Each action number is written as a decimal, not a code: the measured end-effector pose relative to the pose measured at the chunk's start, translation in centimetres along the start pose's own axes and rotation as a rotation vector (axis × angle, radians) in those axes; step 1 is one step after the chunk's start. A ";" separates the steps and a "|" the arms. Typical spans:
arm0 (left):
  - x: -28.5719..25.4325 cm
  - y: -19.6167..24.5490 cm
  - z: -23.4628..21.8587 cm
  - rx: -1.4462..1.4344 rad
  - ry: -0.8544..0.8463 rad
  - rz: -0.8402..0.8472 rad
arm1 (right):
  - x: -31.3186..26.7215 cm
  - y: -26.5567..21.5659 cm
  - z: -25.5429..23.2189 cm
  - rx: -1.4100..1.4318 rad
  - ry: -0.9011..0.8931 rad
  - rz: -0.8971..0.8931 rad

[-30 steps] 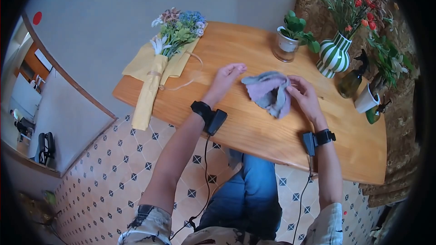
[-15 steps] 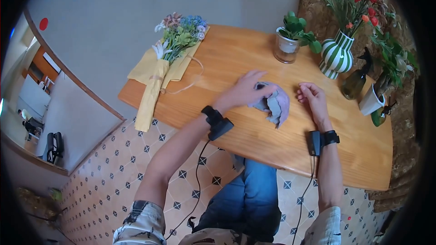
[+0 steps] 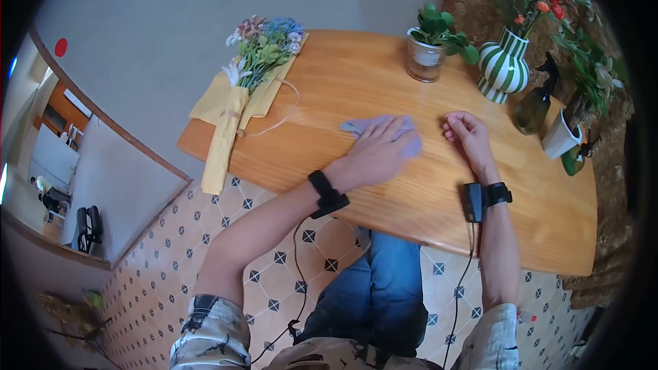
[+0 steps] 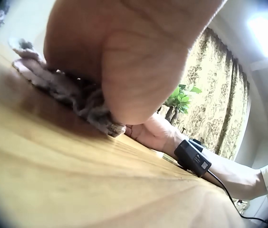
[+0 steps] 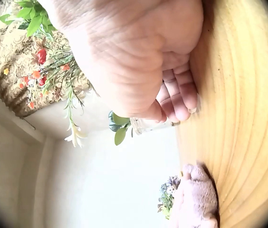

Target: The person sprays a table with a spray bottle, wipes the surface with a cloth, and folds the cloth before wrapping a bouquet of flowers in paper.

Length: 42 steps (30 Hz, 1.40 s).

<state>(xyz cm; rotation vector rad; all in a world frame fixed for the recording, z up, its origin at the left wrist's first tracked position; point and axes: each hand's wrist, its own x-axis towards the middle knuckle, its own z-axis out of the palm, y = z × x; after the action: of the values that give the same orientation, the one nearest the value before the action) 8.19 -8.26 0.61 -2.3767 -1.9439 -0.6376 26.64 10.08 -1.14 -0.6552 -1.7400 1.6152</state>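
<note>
A purple and grey cloth lies crumpled on the wooden table. My left hand rests flat over it with the fingers extended, covering its middle. The left wrist view shows folds of the cloth beneath the palm. To the right of the cloth, apart from it, my right hand rests on the table with loosely curled fingers and nothing in it. In the right wrist view, that hand has its fingers near the wood, and the cloth sits farther off.
A bouquet in yellow paper lies at the table's left, its ribbon trailing beside it. Along the back right stand a potted plant in a glass, a green-striped vase, a dark bottle and a white pot.
My left hand has come over the cloth and flattened it, shifting it slightly left. My right hand has let go of the cloth and moved a little away to the right.
</note>
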 end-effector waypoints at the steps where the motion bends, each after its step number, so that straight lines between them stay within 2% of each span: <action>1: -0.7 -0.1 -0.4 0.027 -0.005 -0.020 | -0.1 -0.1 0.0 0.003 -0.005 -0.004; 3: -2.2 -0.8 -1.4 0.057 -0.018 -0.025 | -0.1 0.0 -0.1 0.013 0.005 -0.012; 5: -4.2 -2.2 -2.5 0.104 -0.045 0.041 | -0.1 0.2 -0.1 0.028 -0.015 -0.013; 7: -6.4 -3.4 -4.1 0.016 -0.036 0.007 | -0.2 0.1 -0.1 0.025 -0.011 -0.013; 9: -8.5 -3.2 -7.0 -0.093 -0.156 -0.185 | -0.2 0.2 -0.1 0.023 -0.009 -0.012; 10: -9.7 -3.9 -7.5 -0.089 -0.163 -0.178 | -0.1 0.3 -0.1 0.019 -0.011 -0.018; 12: -12.0 -5.5 -8.0 0.089 -0.115 -0.280 | -0.1 0.3 0.0 0.017 -0.010 -0.025; 18: -14.9 -5.0 -9.9 0.096 -0.210 -0.434 | -0.2 0.2 -0.1 -0.010 0.004 -0.020; 22: -15.0 -5.0 -9.6 0.118 -0.194 -0.415 | -0.3 0.2 0.1 -0.001 0.006 -0.022; 24: -14.5 -4.8 -9.2 0.169 -0.213 -0.469 | -0.2 0.2 0.0 0.001 0.009 -0.025; 28: -12.5 -4.8 -8.7 0.189 -0.190 -0.439 | -0.2 0.1 0.2 -0.009 0.005 -0.024; 31: -9.9 -5.0 -8.2 0.197 -0.162 -0.371 | -0.2 0.2 0.2 -0.023 -0.003 -0.019; 33: -7.4 -4.0 -8.3 0.262 -0.298 -0.195 | 0.0 0.2 0.2 -0.027 -0.009 -0.023; 34: -6.5 -3.8 -7.6 0.260 -0.298 -0.196 | 0.0 0.2 0.3 -0.028 -0.011 -0.023; 36: -4.6 -3.7 -5.5 0.203 -0.100 -0.090 | 0.0 0.1 0.2 -0.035 -0.012 -0.020; 37: -3.0 -3.9 -4.7 0.198 -0.097 -0.088 | -0.1 0.0 0.3 -0.023 -0.009 -0.012; 39: 0.8 -4.5 -3.3 0.220 -0.232 -0.037 | -0.2 0.0 0.3 -0.020 -0.002 -0.002; 40: 2.2 -5.9 -1.1 0.214 -0.229 -0.034 | -0.2 0.0 0.3 -0.011 0.000 0.004; 42: 4.6 -9.5 3.6 0.377 0.147 -0.018 | -0.1 0.0 0.4 -0.007 0.006 0.008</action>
<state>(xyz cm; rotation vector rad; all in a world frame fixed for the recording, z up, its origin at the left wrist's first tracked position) 0.99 -0.85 -3.62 -2.0302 -1.8340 -0.3898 26.42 9.79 -1.15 -0.6699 -1.7414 1.6121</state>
